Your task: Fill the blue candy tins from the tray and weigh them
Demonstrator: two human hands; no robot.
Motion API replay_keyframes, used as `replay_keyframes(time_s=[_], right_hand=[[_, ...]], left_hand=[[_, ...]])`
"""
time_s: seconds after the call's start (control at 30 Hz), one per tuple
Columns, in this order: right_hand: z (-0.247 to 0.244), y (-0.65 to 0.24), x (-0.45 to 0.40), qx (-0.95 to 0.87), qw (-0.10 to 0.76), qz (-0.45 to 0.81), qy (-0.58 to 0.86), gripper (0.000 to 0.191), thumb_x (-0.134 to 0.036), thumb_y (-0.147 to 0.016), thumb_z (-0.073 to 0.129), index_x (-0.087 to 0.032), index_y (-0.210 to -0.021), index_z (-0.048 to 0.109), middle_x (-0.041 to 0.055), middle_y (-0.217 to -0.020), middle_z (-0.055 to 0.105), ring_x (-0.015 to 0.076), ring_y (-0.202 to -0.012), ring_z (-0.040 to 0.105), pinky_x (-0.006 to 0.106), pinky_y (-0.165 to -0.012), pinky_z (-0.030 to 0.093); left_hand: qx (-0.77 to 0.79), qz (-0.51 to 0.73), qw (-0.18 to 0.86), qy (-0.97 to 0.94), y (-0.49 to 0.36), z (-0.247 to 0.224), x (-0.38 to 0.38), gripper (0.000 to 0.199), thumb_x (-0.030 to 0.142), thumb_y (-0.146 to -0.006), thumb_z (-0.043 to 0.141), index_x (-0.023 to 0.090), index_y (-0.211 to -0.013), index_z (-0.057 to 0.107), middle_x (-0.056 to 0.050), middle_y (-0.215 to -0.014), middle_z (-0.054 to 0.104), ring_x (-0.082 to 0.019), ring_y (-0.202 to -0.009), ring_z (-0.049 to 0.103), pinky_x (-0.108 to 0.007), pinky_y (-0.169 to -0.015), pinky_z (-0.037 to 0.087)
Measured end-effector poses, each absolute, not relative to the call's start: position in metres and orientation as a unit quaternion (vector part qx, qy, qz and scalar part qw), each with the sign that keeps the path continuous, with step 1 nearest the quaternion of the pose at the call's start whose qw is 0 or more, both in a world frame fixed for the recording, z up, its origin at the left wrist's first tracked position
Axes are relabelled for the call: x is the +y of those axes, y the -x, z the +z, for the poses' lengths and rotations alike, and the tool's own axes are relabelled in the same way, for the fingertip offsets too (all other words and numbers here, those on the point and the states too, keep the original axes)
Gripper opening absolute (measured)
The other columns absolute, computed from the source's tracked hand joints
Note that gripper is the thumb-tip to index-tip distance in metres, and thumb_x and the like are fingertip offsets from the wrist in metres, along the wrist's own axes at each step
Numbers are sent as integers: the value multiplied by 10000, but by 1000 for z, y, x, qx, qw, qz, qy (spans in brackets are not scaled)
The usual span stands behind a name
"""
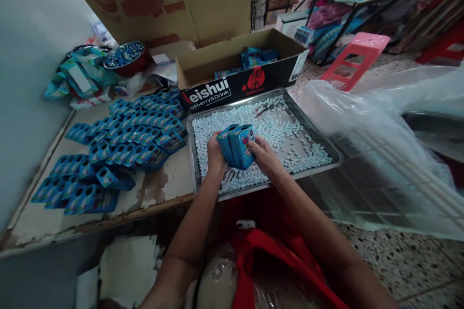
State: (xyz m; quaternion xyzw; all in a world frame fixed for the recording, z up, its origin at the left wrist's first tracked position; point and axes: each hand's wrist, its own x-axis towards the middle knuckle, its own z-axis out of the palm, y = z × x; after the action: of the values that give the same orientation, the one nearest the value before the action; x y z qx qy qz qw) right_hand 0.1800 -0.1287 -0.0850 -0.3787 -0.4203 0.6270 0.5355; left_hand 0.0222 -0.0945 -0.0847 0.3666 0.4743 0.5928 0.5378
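Two small blue boxes (237, 147) are held side by side above a metal tray (335, 158). My left hand (214, 153) is closed around their left side, and my right hand (264, 154) grips the right side, its thumb on the front of the right box. Small pale blue candies (232, 118) are spread over the tray, thicker at its left and front. Left of the tray, rows of similar blue boxes (126, 135) stand close together on the table (159, 186). The far ends of my left fingers are hidden behind the boxes.
Behind the tray lies a long open carton (232, 89) with blue packets inside. A red bowl (137, 63) of wrapped pieces sits at the back left, beside teal packages (79, 75). To the right are clear plastic sheeting (348, 120) and a pink stool (357, 60).
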Motion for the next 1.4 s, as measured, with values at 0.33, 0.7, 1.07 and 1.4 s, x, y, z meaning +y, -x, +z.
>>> replay_keyframes(time_s=[0.33, 0.7, 1.07, 1.4], right_hand=[[-92, -180, -134, -414, 523, 650, 364, 749, -773, -663, 967, -255, -1150, 730, 41, -1030, 809, 257, -907, 754, 366, -813, 639], [-89, -178, -143, -469, 535, 607, 354, 955, -680, -567, 1057, -306, -1318, 601, 63, -1268, 730, 294, -1168, 725, 431, -1036, 633], [-69, -202, -69, -730, 372, 486, 303, 582, -804, -1037, 632, -272, -1200, 800, 93, -1245, 794, 323, -1213, 740, 539, -1118, 580], [-100, -34, 24, -922, 95, 120, 356, 400, -173, -1062, 558, -132, -1451, 641, 229, -1605, 619, 419, -1445, 535, 624, -1232, 424]], left_hand=[[509, 600, 493, -371, -14, -69, -110, 572, 769, -840, 860, 211, -840, 734, -12, -750, 689, -221, -808, 683, -305, -757, 536], [452, 529, 519, -497, -8, -72, -158, 1126, 336, -239, 1207, 240, -1196, 622, -87, -1205, 791, -393, -1225, 767, -471, -1028, 645], [554, 557, 443, -432, 62, -67, -181, 869, 428, -384, 1177, 205, -1119, 770, -70, -1063, 844, -337, -1012, 828, -465, -927, 707], [581, 678, 283, -350, 134, -60, -185, 648, 360, -516, 1092, 259, -1087, 803, -22, -1039, 830, -316, -1104, 830, -511, -1090, 693]])
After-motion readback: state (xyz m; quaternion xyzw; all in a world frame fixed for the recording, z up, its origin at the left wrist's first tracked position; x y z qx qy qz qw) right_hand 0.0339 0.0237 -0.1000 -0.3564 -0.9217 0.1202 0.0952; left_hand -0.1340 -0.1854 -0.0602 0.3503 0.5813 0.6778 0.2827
